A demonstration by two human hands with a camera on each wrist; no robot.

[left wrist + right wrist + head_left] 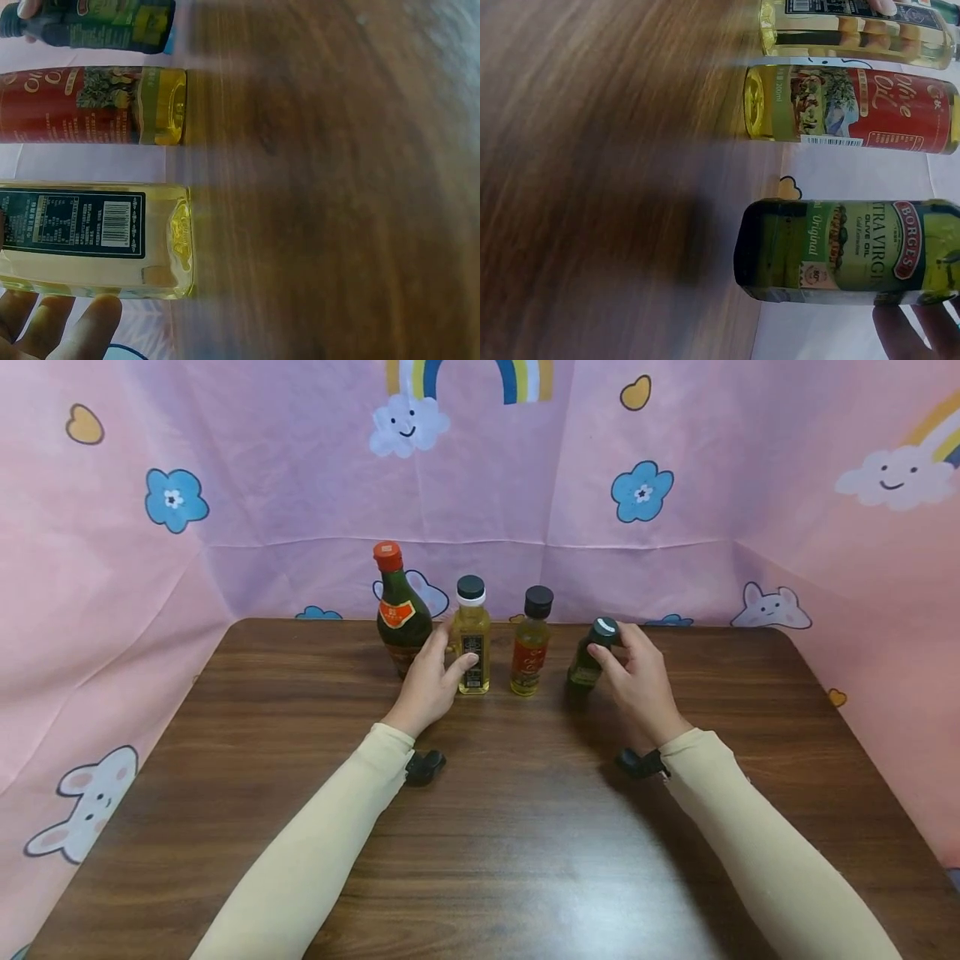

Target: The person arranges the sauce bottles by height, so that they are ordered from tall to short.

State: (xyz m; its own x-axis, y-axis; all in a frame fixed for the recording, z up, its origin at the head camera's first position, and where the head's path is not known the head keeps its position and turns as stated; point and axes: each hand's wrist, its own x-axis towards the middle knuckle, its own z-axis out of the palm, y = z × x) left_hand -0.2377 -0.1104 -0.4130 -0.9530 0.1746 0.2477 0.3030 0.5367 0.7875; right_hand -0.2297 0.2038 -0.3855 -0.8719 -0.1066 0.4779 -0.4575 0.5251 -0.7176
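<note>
My left hand [429, 685] grips a square clear bottle of yellow oil [481, 631] with a dark cap, thumb across its dark label and fingers round the far side. With my right hand [639, 681] I hold a small dark green olive oil bottle [583, 667] near its neck, just under the cap; it leans to the right in the head view. The green label [855, 244] faces the right wrist camera. Between the two hands stands an upright olive oil bottle [529, 653] with a red label and black cap, touched by neither hand.
A taller dark green bottle [396, 610] with a red cap stands left of the clear one, partly hidden by my left hand. The brown wooden table [480, 827] ends behind the bottles at a pink patterned cloth [487, 510]. Dark wrist devices [425, 767] sit under both sleeves.
</note>
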